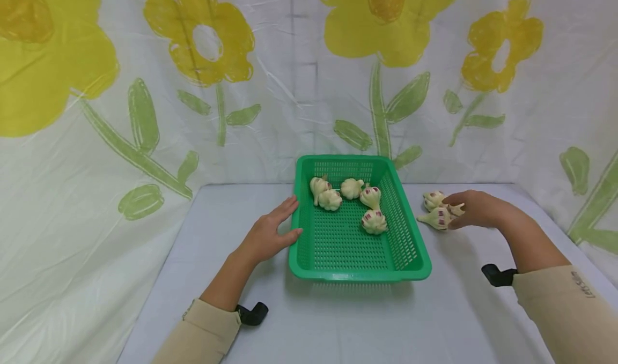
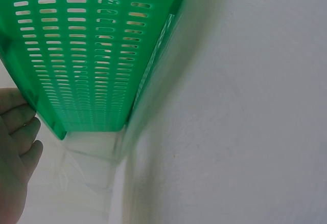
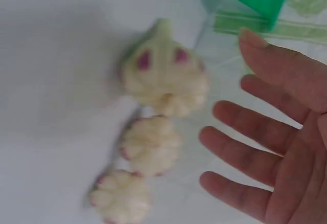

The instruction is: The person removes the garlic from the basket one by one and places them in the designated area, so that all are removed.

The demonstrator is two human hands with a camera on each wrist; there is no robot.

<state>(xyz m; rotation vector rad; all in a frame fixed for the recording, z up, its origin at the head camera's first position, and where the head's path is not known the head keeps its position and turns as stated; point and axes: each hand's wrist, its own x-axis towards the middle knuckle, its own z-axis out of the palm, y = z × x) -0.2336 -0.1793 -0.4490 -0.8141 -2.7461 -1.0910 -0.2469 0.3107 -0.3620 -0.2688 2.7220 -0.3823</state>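
A green plastic basket (image 1: 357, 275) stands on the table with several garlic bulbs (image 1: 374, 222) inside, mostly toward its back. At the basket's left rim is my left hand (image 1: 270, 232), thumb and fingers spread and extended; the left wrist view shows its fingertips (image 2: 31, 155) right by the rim. To the right of the basket, three garlic bulbs (image 3: 166, 75) lie close together on the table. My right hand (image 1: 478, 208) reaches over them from the right, partly covering them in the head view. In the right wrist view its fingers are apart and hold nothing.
The white-covered table (image 1: 338, 321) meets a hanging white sheet (image 1: 270, 155) printed with yellow flowers, behind and at both sides. A black wrist camera (image 1: 253, 314) sits on the left wrist, another black camera (image 1: 497, 275) on the right one.
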